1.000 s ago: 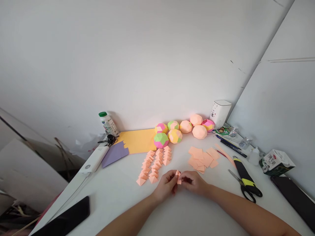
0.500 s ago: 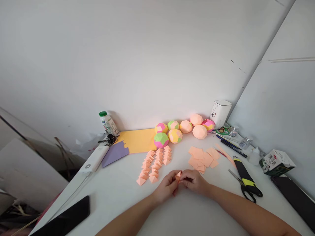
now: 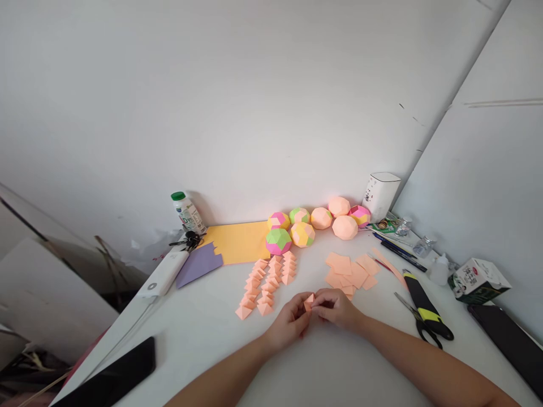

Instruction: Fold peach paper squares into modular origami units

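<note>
Between the fingertips of both hands is a small folded peach paper piece. My left hand pinches it from the left, and my right hand grips its right edge; the fingers cover part of it. Three rows of folded peach paper pyramids stand on the table just beyond my left hand. Past my right hand lies a loose pile of flat peach paper pieces. Several faceted paper balls in peach, yellow, green and pink sit against the wall.
Yellow paper and purple paper lie at the back left, near a bottle and a white power bank. A black phone is front left. Scissors and a utility knife lie right, beside a small box.
The fingers of my right hand have shifted slightly on the folded paper piece, which has turned a little. Everything else on the table stays put.
</note>
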### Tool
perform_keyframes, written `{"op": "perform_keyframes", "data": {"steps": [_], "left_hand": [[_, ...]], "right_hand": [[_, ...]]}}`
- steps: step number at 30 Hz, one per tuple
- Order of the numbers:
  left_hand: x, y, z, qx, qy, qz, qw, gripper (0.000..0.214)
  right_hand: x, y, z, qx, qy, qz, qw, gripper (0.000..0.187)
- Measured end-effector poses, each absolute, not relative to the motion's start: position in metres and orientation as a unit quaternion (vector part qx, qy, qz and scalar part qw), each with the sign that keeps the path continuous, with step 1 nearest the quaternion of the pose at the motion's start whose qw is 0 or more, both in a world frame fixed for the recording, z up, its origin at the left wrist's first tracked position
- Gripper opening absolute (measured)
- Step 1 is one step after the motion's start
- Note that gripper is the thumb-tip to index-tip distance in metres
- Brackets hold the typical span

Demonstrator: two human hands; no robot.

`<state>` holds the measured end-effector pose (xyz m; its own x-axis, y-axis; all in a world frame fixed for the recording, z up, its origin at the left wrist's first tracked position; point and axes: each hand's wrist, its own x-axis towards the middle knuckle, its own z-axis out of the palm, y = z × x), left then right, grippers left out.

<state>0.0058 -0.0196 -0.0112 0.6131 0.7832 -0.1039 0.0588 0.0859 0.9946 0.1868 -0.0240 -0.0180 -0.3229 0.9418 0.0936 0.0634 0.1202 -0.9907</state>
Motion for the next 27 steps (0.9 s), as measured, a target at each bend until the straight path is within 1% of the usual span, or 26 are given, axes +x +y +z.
{"op": "perform_keyframes", "data": {"steps": [10,15,19,27], "left_hand": [[0.0069,-0.0193,-0.0112,0.622,0.355,0.276,0.641,0.043],[0.0069,-0.0199,-0.0136,0.637,0.348,0.270,0.632,0.041],[0.0063,-0.0200,-0.0141,0.669,0.345,0.271,0.600,0.039],[0.0061,-0.0183,-0.0143,0.671,0.341,0.287,0.592,0.035]], "right_hand": [[0.1859,-0.0254,-0.0166,-0.428,-0.575,0.568,0.405,0.022],[0.1834,-0.0278,-0.0136,-0.410,-0.588,0.570,0.402,0.026],[0.1828,-0.0287,-0.0120,-0.400,-0.612,0.557,0.394,0.032],[0.1847,-0.0287,-0.0158,-0.393,-0.616,0.567,0.380,0.029]]}}
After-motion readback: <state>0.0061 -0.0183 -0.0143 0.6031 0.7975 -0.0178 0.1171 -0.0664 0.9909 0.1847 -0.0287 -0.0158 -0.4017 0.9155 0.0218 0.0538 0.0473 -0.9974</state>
